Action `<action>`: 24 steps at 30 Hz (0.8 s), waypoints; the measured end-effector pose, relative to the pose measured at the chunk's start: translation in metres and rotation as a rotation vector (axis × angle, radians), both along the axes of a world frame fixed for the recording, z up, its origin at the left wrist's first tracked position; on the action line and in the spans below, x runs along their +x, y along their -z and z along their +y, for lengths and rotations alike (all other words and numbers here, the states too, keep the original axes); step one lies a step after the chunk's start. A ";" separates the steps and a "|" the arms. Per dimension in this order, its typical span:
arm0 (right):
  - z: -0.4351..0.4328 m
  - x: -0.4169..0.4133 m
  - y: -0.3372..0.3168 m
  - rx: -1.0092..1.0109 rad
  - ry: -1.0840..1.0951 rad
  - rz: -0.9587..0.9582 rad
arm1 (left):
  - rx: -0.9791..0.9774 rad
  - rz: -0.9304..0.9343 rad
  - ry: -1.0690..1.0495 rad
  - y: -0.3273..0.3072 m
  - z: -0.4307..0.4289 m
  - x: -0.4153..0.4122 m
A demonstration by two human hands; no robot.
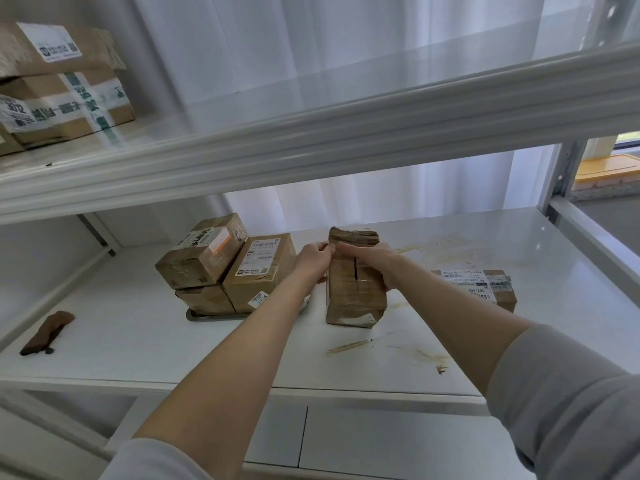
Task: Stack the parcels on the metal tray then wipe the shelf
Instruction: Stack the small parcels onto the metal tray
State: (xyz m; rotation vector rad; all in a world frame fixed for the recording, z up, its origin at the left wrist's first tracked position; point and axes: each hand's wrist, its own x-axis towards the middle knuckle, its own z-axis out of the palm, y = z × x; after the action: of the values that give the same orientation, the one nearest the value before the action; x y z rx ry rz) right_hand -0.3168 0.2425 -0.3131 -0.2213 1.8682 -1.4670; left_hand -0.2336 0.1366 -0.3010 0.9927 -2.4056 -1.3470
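Note:
A tall brown taped parcel [355,299] stands on end in the middle of the white shelf [138,341]. My left hand [313,259] grips its upper left edge and my right hand [372,259] wraps over its top front and right side. To the left, three parcels [228,268] are stacked on a metal tray [202,315], of which only the front rim shows. Another parcel [485,285] with a white label lies flat on the right, partly hidden behind my right forearm.
A brown cloth [46,332] lies at the shelf's front left. Brownish smears [415,355] mark the shelf surface in front of and behind the held parcel. An upper shelf [311,133] overhangs closely, with stacked boxes [62,84] at its left. White curtains hang behind.

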 end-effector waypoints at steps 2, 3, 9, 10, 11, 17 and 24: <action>0.003 -0.002 0.001 -0.024 0.013 -0.046 | 0.039 0.045 -0.001 -0.002 0.000 0.000; 0.003 -0.004 0.005 -0.023 0.014 -0.058 | 0.040 0.059 0.004 -0.002 -0.001 0.000; -0.017 -0.031 0.041 0.158 0.013 0.089 | 0.075 0.028 0.131 -0.004 0.008 0.005; -0.018 -0.031 0.041 0.181 0.005 0.101 | 0.075 0.019 0.146 -0.005 0.010 0.005; -0.015 -0.025 0.036 0.188 -0.001 0.103 | 0.077 0.011 0.157 -0.006 0.011 0.004; 0.002 -0.010 0.015 0.157 0.030 0.025 | 0.123 -0.015 0.193 -0.010 0.013 0.006; 0.010 0.000 0.014 0.026 0.071 -0.066 | -0.048 -0.115 -0.015 -0.002 0.009 0.006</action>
State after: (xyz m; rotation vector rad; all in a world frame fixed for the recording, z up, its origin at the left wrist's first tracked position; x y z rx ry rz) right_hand -0.3172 0.2525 -0.3268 -0.0936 1.8580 -1.4791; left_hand -0.2272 0.1453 -0.2990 1.1021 -2.4949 -1.2533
